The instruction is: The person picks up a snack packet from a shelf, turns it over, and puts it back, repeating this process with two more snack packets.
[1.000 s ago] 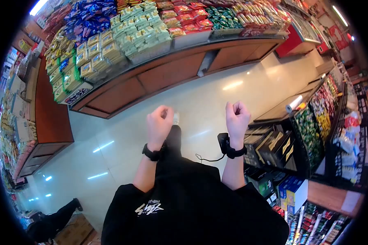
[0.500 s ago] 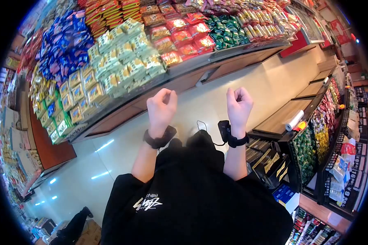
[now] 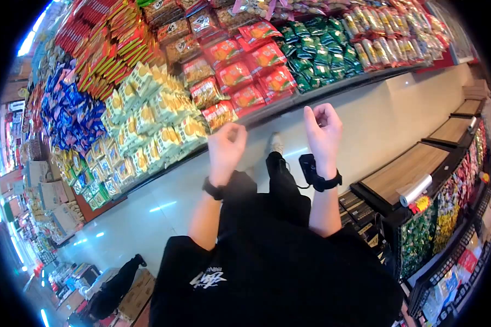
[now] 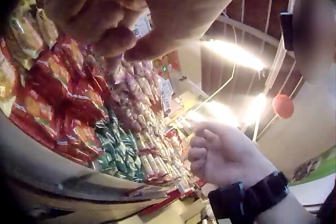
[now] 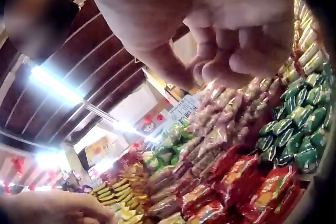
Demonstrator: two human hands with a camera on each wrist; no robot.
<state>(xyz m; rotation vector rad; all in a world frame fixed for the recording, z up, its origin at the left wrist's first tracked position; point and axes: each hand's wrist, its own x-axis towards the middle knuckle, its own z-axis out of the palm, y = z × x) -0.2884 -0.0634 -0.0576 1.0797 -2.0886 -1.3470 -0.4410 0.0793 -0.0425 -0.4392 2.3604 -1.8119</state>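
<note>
My left hand [image 3: 225,153] is raised in front of my body, with loosely curled fingers and nothing in them. To its right, my right hand [image 3: 325,135] is held up the same way, also bare, its thumb close to the fingertips. Beyond the left hand lie red snack packets [image 3: 235,76] and pale green packets [image 3: 166,117] on a display counter. Green-wrapped packets [image 3: 324,57] are piled beyond the right hand. The left wrist view shows the red packets [image 4: 58,92] past the left hand. Both hands stay short of the goods.
The counter's edge [image 3: 289,106] runs slantwise ahead of me. At right stands a low shelf unit with wooden tops [image 3: 409,166] and a plastic roll [image 3: 415,189]. Pale tiled floor [image 3: 163,204] lies between them. Another person's dark-clothed leg [image 3: 114,289] shows at lower left, near cardboard boxes [image 3: 138,294].
The counter has come closer, and its red and green packets now lie nearer my hands. My feet have shifted in a step. Both hands keep their loosely curled pose.
</note>
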